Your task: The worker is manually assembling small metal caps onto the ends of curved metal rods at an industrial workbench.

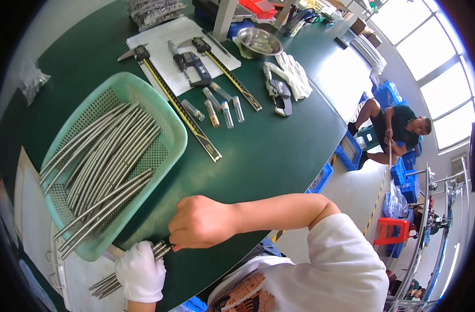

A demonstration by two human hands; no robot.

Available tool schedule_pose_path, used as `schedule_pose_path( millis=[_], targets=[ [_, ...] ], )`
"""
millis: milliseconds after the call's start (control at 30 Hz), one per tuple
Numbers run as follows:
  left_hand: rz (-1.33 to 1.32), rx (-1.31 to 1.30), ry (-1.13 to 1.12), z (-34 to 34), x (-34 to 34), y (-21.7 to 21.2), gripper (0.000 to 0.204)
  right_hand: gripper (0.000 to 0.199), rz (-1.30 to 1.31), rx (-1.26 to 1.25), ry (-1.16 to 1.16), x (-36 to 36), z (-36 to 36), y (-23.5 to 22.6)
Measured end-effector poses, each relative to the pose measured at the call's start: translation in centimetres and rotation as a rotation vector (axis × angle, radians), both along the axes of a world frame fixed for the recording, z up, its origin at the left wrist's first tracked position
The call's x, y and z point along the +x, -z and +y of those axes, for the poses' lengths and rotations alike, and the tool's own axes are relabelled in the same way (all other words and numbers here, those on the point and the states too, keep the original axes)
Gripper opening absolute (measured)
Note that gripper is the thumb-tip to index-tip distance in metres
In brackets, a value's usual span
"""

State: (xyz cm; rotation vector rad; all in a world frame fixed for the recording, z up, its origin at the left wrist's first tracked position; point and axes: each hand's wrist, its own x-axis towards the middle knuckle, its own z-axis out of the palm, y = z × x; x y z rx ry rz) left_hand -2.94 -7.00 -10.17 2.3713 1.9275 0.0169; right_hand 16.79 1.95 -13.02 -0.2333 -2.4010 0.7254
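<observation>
My left hand [141,273], in a white glove, is closed around a small bundle of thin metal rods [106,285] near the table's front edge. The rod ends stick out of the glove toward my bare right hand [201,223]. That hand is closed, its fingertips pinched at the rod ends beside a small dark piece that I cannot make out. Just beyond both hands stands a light green plastic basket [178,138] with perforated walls. Many long metal rods [110,156] lie in it, some leaning over its near rim.
Two calipers [177,106], a micrometer [195,68] and paper lie beyond the basket. Several small capped tubes [211,99], another micrometer [280,93], white gloves [296,78] and a metal bowl [260,42] are farther right. A person [401,122] sits across the floor, near a red stool [392,230].
</observation>
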Motion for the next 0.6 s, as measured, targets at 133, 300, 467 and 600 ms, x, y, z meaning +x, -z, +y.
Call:
schedule_pose_path(
  millis=[133, 300, 467, 600],
  targets=[
    [-0.035, 0.027, 0.005, 0.2, 0.3, 0.0, 0.032, 0.018, 0.05, -0.013, 0.024, 0.4, 0.1, -0.3],
    [-0.067, 0.003, -0.02, 0.3, 0.6, -0.6, 0.023, 0.019, 0.083, -0.169, 0.002, 0.1, 0.2, -0.2],
    [-0.097, -0.001, -0.029, 0.6, 0.7, -0.7, 0.017, 0.019, 0.032, -0.175, 0.011, 0.4, 0.2, -0.6],
    [-0.101, 0.04, -0.031, 0.3, 0.6, -0.2, 0.017, 0.019, 0.057, -0.177, 0.006, -0.1, -0.2, 0.2]
  ],
)
